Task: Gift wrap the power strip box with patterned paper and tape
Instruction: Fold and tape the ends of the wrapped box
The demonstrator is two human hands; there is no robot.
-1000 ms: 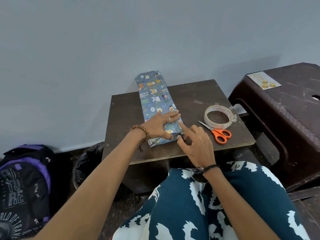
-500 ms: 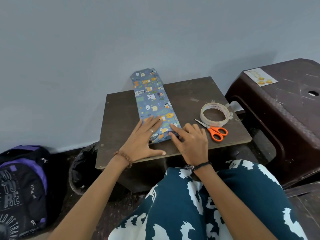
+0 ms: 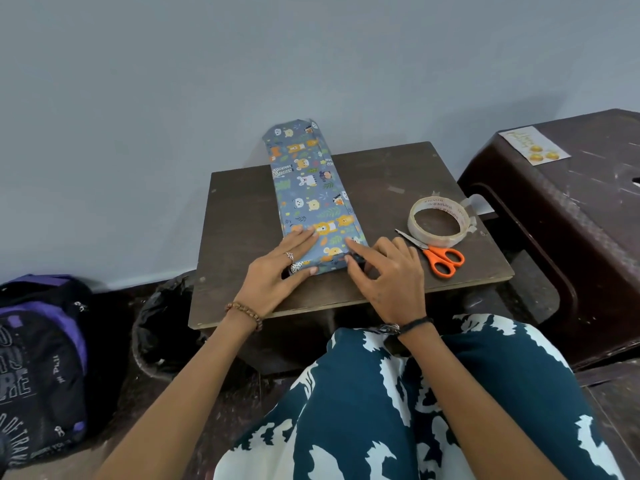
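Counter [image 3: 242, 209] carries the wrapped box [image 3: 310, 192] at twelve o'clock, body covered, near end unfinished; left hand [image 3: 277, 271] presses flat, fingers straight; right hand [image 3: 388, 271] creases its flap, grasping nothing; tape [image 3: 438, 221] untouched at two o'clock

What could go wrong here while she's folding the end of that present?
The wrapped box sticks out past the far edge of the small table, so a push could slide or tip it off. The left hand only presses flat, and the right hand works the near fold; if either lifts, the paper might spring open. The tape roll and scissors lie untouched beside them.
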